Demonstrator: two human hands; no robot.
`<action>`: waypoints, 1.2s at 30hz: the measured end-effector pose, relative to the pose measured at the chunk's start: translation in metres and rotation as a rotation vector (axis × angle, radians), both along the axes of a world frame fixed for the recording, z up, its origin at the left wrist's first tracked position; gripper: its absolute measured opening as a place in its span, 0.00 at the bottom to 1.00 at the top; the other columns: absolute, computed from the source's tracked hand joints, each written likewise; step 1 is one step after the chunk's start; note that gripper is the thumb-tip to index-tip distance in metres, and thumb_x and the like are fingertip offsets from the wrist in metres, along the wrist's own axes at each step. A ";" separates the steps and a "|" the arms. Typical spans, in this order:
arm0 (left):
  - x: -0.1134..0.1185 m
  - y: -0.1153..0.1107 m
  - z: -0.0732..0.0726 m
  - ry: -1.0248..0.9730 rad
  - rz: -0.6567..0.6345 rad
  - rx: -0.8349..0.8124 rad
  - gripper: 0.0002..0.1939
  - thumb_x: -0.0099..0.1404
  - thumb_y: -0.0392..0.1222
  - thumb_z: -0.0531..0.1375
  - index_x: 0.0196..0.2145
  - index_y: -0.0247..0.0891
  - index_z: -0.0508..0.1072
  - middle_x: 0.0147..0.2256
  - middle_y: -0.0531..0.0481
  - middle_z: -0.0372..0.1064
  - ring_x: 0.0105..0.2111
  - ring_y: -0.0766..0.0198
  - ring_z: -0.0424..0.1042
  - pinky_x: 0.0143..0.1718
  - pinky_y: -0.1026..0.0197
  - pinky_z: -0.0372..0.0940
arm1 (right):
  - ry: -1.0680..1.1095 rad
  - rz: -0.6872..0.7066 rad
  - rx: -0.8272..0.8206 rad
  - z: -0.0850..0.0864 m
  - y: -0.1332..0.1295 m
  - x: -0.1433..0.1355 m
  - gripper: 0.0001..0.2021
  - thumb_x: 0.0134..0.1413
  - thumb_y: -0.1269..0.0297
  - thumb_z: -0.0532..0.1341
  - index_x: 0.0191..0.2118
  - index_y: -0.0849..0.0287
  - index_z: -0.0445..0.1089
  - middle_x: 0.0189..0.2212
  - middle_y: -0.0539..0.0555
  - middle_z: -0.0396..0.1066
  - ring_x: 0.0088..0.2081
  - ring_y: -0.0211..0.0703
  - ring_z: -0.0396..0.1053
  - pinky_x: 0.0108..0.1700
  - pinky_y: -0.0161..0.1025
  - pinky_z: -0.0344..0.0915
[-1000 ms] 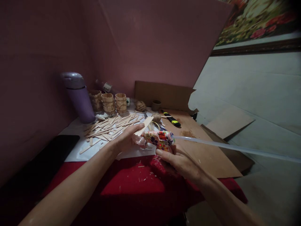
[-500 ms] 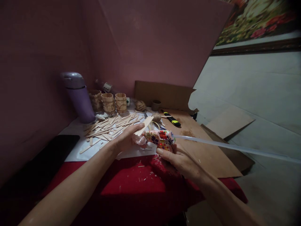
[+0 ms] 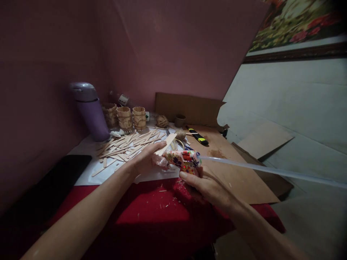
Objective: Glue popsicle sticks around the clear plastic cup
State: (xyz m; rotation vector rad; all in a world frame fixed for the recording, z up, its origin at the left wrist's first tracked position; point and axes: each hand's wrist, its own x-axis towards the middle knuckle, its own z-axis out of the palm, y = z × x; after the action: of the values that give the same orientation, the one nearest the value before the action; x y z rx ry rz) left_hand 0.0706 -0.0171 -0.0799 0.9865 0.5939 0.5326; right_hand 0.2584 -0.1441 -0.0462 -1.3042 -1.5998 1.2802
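Note:
My left hand [image 3: 148, 156] is closed on pale wooden craft sticks [image 3: 168, 142], which point up and away to the right. Just beneath them is a crinkled clear piece [image 3: 160, 161], perhaps plastic; what holds it is unclear. My right hand [image 3: 204, 182] wraps around a flower-patterned glue gun [image 3: 184, 159], its front end turned toward the left hand. A long translucent glue stick [image 3: 260, 167] runs out of its back, off to the right. The gun's nozzle is partly hidden near the left fingers, so I cannot tell if it touches the sticks.
Loose craft sticks [image 3: 127, 146] lie heaped on white paper [image 3: 84, 177]. Behind stand a purple bottle [image 3: 93, 115] and several stick-built cups [image 3: 139, 119]. Twine balls [image 3: 162, 121], a small brown pot [image 3: 180, 121] and a yellow-black utility knife [image 3: 197, 136] sit near brown board [image 3: 244, 187].

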 end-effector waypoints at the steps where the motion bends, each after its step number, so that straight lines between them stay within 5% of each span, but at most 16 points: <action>1: 0.000 0.001 -0.001 0.019 -0.002 0.001 0.25 0.58 0.61 0.66 0.32 0.31 0.79 0.24 0.40 0.76 0.23 0.56 0.74 0.30 0.57 0.69 | -0.004 0.000 0.001 0.000 0.000 0.000 0.20 0.63 0.51 0.58 0.23 0.55 0.59 0.15 0.42 0.57 0.16 0.30 0.51 0.21 0.34 0.49; 21: 0.004 0.001 -0.002 -0.006 0.087 -0.006 0.19 0.60 0.54 0.67 0.36 0.31 0.78 0.27 0.41 0.78 0.25 0.56 0.76 0.32 0.55 0.72 | -0.024 -0.030 -0.015 -0.006 0.003 0.004 0.22 0.63 0.49 0.58 0.22 0.55 0.59 0.13 0.43 0.56 0.16 0.31 0.51 0.19 0.33 0.49; 36: 0.001 0.003 -0.003 0.002 -0.009 -0.028 0.24 0.58 0.58 0.67 0.34 0.30 0.79 0.27 0.38 0.79 0.26 0.55 0.77 0.34 0.56 0.72 | -0.018 -0.043 0.006 -0.002 0.001 0.003 0.19 0.64 0.51 0.59 0.24 0.55 0.62 0.16 0.44 0.57 0.19 0.33 0.54 0.23 0.35 0.51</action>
State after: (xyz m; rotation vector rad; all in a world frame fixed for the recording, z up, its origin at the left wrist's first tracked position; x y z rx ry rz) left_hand 0.0713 -0.0140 -0.0827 0.9627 0.5972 0.5143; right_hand 0.2610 -0.1435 -0.0483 -1.3431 -1.5779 1.2401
